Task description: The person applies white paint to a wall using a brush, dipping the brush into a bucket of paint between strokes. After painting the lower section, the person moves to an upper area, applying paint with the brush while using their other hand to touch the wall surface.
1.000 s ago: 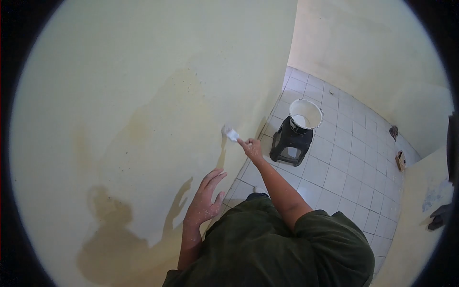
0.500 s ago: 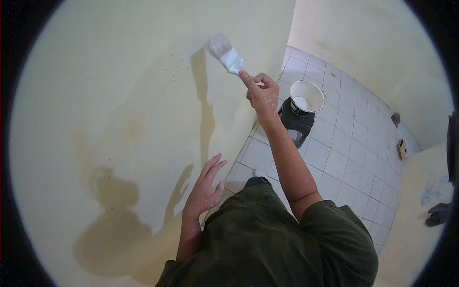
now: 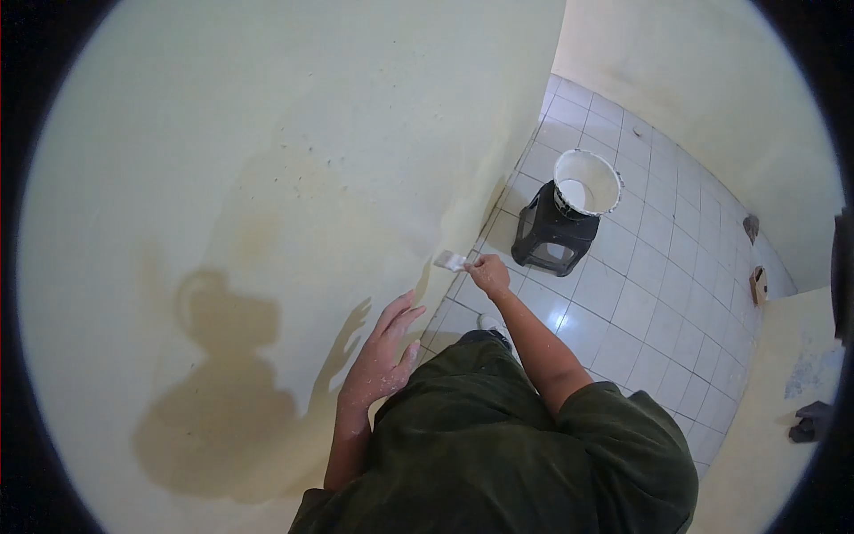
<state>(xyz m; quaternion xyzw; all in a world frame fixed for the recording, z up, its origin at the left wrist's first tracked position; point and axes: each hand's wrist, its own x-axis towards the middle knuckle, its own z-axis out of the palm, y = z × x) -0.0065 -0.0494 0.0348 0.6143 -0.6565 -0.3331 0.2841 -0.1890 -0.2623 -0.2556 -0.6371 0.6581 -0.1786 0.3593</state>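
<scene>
My right hand (image 3: pixel 489 275) is closed round the handle of a paintbrush (image 3: pixel 451 261), low beside the pale yellow wall (image 3: pixel 267 98). The brush's whitish bristles point left, at the wall; whether they touch it I cannot tell. My left hand (image 3: pixel 381 356) is near the wall with its fingers apart and nothing in it. White specks dot both hands. Beyond my right hand, a white-rimmed bucket (image 3: pixel 605 184) with white paint inside stands on a black stool (image 3: pixel 553 240).
White tiles cover the floor (image 3: pixel 636 307). A brown object (image 3: pixel 758 286) and a dark one (image 3: pixel 751 228) lie by the far wall. Something dark (image 3: pixel 809 422) is at the right wall. My shoe (image 3: pixel 491 327) is below my right hand.
My right hand has come down along the wall with the brush, from high up to near the floor. My left hand has hardly moved. The view has shifted slightly.
</scene>
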